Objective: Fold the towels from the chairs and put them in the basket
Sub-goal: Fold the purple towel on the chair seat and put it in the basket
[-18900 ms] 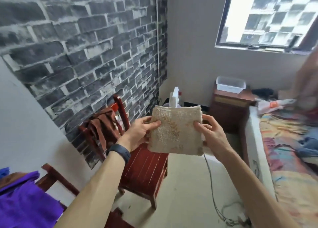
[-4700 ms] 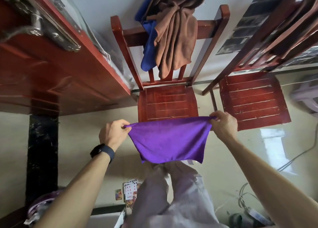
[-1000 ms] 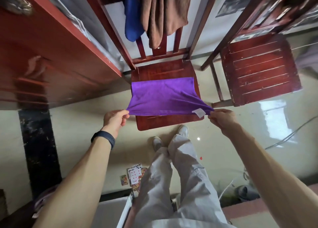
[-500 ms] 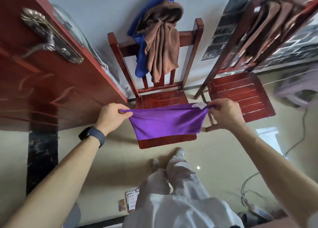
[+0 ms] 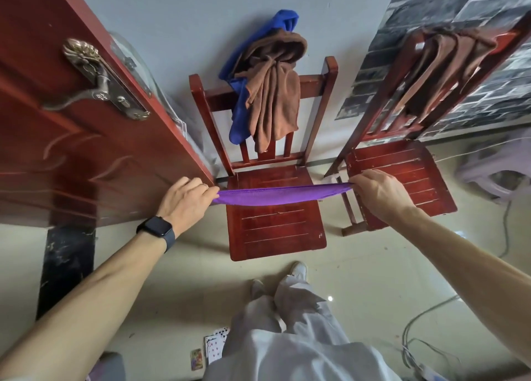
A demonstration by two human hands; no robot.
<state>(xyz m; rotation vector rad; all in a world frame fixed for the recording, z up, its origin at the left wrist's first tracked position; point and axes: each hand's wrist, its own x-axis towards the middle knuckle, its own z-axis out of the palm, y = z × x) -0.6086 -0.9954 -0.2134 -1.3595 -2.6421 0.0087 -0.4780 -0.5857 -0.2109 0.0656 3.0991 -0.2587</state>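
Bedroom chair (image 5: 275, 225) | we are pinching towel (image 5: 283, 194) taut, left hand (image 5: 186, 199) and right hand (image 5: 379, 192) | mid-fold; next, halving needed

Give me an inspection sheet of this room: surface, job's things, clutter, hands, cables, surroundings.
Surface: red slatted chair seat; pale shiny floor.
Job's things: purple towel stretched between both hands over the seat; blue towel and brown towel draped on that chair's back; second brown towel on the other chair; basket, nothing seen.
Clutter: playing cards on the floor by the feet.
Hands: left hand and right hand each pinch one towel end.
Cables: loose cables on the floor, right side.
Surroundings: red door with metal handle left; brick-pattern wall right.
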